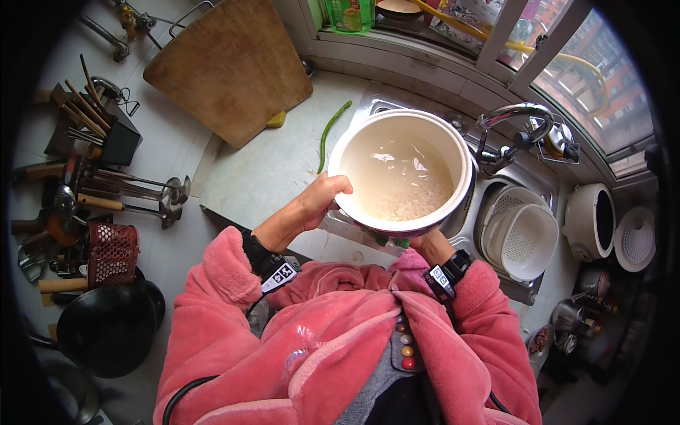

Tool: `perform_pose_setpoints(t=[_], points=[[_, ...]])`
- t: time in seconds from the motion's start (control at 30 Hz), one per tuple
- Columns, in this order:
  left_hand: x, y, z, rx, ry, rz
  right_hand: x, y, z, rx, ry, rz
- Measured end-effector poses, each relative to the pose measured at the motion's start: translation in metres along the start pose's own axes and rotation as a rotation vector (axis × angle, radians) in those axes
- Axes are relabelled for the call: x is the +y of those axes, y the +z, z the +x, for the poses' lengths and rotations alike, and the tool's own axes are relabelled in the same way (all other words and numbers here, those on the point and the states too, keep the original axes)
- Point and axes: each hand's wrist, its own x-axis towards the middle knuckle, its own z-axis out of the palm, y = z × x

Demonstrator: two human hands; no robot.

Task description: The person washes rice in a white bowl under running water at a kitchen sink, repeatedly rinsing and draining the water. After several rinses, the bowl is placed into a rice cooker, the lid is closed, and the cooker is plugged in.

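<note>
A round pot with a cream inside (401,159) is held over the counter edge and the steel sink, tilted a little towards me. Clear water covers pale grains, perhaps rice, gathered at its near side. My left hand (321,199) grips the pot's left side, thumb over the rim. Under its near right side is my right hand (427,244), the fingers hidden by the pot. A long green bean or pepper (330,133) lies on the counter left of the pot. The chrome faucet (518,119) stands to the pot's right.
White strainer baskets (528,241) sit in the sink's right part. A wooden cutting board (234,69) is at the back left, a yellow piece (276,120) by its edge. Utensils and a black wok (106,329) are at the left; a white rice cooker (589,223) stands at the right.
</note>
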Motion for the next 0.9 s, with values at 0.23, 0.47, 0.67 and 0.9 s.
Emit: perform_pose_setpoints(t=[0.23, 0.47, 0.67, 0.9], points=[[-0.003, 0.001, 0.002, -0.042, 0.001, 0.025, 0.0, 0.011, -0.011, 0.109, 0.119, -0.01], [-0.012, -0.004, 0.013, -0.017, -0.025, 0.05, 0.001, 0.03, -0.023, 0.121, 0.291, 0.016], [-0.012, -0.004, 0.012, -0.033, -0.048, -0.05, -0.004, 0.028, -0.036, 0.12, 0.184, 0.11], [-0.011, -0.005, 0.008, -0.019, -0.062, -0.084, -0.027, -0.004, -0.049, 0.061, 0.053, -0.019]])
